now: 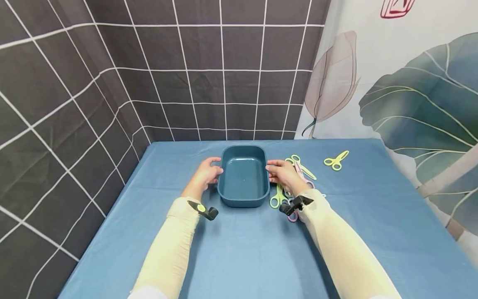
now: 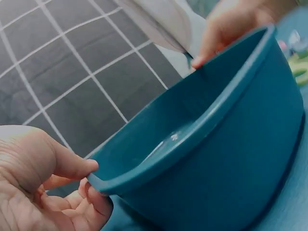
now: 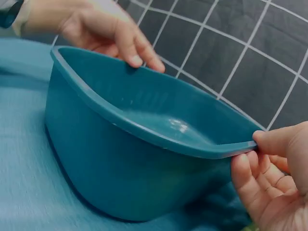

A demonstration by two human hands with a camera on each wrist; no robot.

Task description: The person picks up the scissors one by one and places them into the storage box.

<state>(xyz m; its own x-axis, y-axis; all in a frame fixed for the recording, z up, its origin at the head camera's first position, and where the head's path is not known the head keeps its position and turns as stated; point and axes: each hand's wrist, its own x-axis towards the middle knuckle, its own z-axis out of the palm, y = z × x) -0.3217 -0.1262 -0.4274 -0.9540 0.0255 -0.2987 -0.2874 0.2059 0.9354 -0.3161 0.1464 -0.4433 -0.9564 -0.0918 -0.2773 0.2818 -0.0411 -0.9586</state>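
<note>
A deep teal plastic basin [image 1: 243, 180] with rounded corners sits upright on the blue cloth, and nothing lies in it. At its left side my left hand [image 1: 207, 172] pinches the rim, thumb on top and fingers curled beneath, as the left wrist view shows. On the opposite side my right hand [image 1: 285, 174] holds the rim [image 3: 231, 150] between thumb and curled fingers. Under and around my right hand lie several scissors, among them green scissors [image 1: 279, 193] and pink scissors [image 1: 298, 167], partly hidden by the hand and wrist.
Yellow scissors [image 1: 337, 160] lie apart at the back right of the blue-covered table [image 1: 239, 257]. Lime scissors [image 1: 308, 172] rest just beyond my right hand. A dark gridded curtain [image 1: 198, 87] hangs behind and to the left; a leaf-patterned one [image 1: 410, 108] hangs at the right.
</note>
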